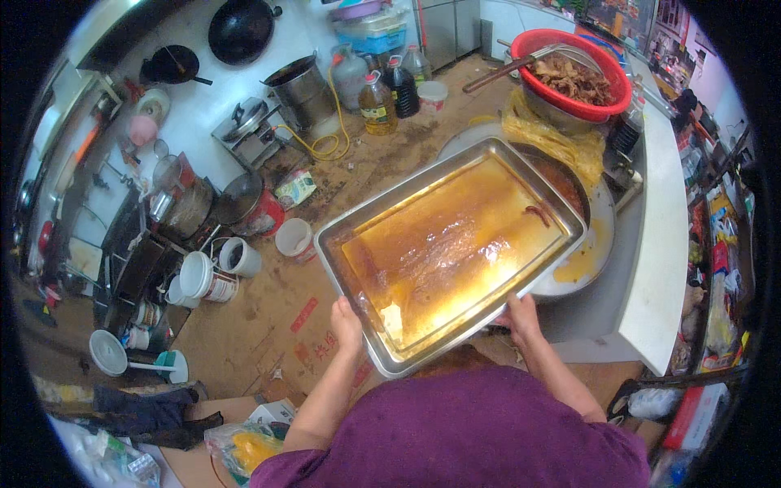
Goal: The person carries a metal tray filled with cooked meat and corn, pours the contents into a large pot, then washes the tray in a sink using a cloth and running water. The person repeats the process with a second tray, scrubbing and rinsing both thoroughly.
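Observation:
Between my hands is a rectangular metal tray (451,244) with a raised rim, held tilted across my front. A thin amber, oily liquid coats its bottom, and a small dark reddish strip (539,215) lies towards its right end. My left hand (347,326) grips the lower left edge, thumb on top. My right hand (520,314) holds the lower right edge, fingers hidden beneath. Behind the tray, a pan of reddish contents (558,183) shows in part, within a large round pale metal surface (601,238) stained with yellow liquid.
Upper right, a red plastic basin (518,58) holds brown cooked pieces, with a wire strainer (549,52) laid across. A yellow plastic bag (552,140) hangs below it. Oil bottles (377,107), a gas cylinder (351,79) and white buckets (198,274) stand on the cardboard-covered floor (262,341). A white counter edge (659,256) runs right.

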A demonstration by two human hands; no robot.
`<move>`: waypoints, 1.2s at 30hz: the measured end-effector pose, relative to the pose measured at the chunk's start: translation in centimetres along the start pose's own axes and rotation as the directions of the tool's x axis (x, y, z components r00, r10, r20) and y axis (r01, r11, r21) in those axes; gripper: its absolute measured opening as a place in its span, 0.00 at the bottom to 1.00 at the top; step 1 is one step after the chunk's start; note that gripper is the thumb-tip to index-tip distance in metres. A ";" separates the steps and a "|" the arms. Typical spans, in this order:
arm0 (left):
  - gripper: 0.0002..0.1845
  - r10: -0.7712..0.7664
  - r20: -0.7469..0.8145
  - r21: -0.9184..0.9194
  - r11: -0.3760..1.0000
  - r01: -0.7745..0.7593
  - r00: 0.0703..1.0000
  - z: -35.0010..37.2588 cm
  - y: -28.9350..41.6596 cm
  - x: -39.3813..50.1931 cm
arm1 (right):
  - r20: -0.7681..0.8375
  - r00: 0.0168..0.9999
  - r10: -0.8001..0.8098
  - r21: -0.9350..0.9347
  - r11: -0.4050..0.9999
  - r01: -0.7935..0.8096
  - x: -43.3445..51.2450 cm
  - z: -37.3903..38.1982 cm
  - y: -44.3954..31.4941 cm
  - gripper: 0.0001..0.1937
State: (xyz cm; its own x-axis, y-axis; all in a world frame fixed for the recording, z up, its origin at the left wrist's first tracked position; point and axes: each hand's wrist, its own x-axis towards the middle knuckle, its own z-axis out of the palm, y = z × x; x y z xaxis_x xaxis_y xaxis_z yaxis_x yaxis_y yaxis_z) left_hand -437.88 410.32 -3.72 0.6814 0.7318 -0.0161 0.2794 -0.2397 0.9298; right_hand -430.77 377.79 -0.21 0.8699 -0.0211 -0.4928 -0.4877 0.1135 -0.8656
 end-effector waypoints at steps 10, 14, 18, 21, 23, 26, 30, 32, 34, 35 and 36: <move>0.23 -0.064 -0.016 0.013 0.998 0.064 0.998 -0.1 0.4 1.3 | -0.035 0.992 0.123 0.047 0.992 -0.121 1.2 0.8 -0.4 0.17; 0.22 -0.050 0.015 -0.031 0.998 0.051 0.999 0.2 1.6 1.9 | 0.048 0.993 -0.109 0.129 0.986 0.103 0.8 0.7 -0.5 0.16; 0.19 -0.205 0.040 -0.017 0.978 0.206 0.978 -0.3 1.8 1.8 | 0.020 0.999 0.025 0.049 0.998 -0.026 0.1 1.1 -0.3 0.13; 0.14 -0.285 0.105 -0.222 0.927 0.301 0.953 -1.4 1.1 0.9 | -0.018 0.991 0.132 0.027 0.991 -0.131 -0.6 1.3 0.6 0.17; 0.11 -0.261 0.146 -0.225 0.931 0.289 0.954 -2.0 1.0 0.8 | 0.009 0.998 0.066 0.131 0.989 -0.067 -0.7 1.1 1.2 0.16; 0.10 -0.274 0.192 -0.275 0.907 0.319 0.943 -2.5 1.6 1.6 | -0.003 0.996 -0.085 0.107 0.991 0.085 -0.3 1.1 1.9 0.11; 0.11 -0.231 0.186 -0.315 0.907 0.280 0.955 -3.6 3.7 2.0 | 0.017 0.981 0.194 0.092 0.976 -0.195 -0.5 1.5 2.2 0.15; 0.12 -0.196 0.189 -0.332 0.910 0.250 0.962 -4.1 4.9 1.9 | 0.079 0.995 0.065 0.151 0.986 -0.076 -0.7 1.7 2.1 0.15; 0.12 -0.096 0.190 -0.372 0.914 0.162 0.977 -4.7 6.1 2.2 | 0.091 0.996 0.010 0.167 0.986 -0.025 -1.0 2.0 1.8 0.15; 0.12 -0.072 0.169 -0.316 0.941 0.123 0.983 -5.1 6.7 2.5 | 0.083 0.992 0.091 0.163 0.981 -0.104 -1.0 2.2 1.6 0.13; 0.13 -0.099 0.150 -0.309 0.941 0.141 0.984 -5.4 7.3 2.8 | 0.081 0.991 0.105 0.183 0.976 -0.118 -1.1 2.3 1.4 0.12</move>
State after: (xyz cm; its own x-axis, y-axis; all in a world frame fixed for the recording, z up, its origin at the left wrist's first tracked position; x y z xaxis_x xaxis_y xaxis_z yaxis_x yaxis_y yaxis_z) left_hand -437.59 414.04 5.01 0.7440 0.6481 -0.1627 0.1502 0.0750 0.9858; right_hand -432.27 380.24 -0.72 0.8171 0.0711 -0.5720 -0.5650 0.2952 -0.7705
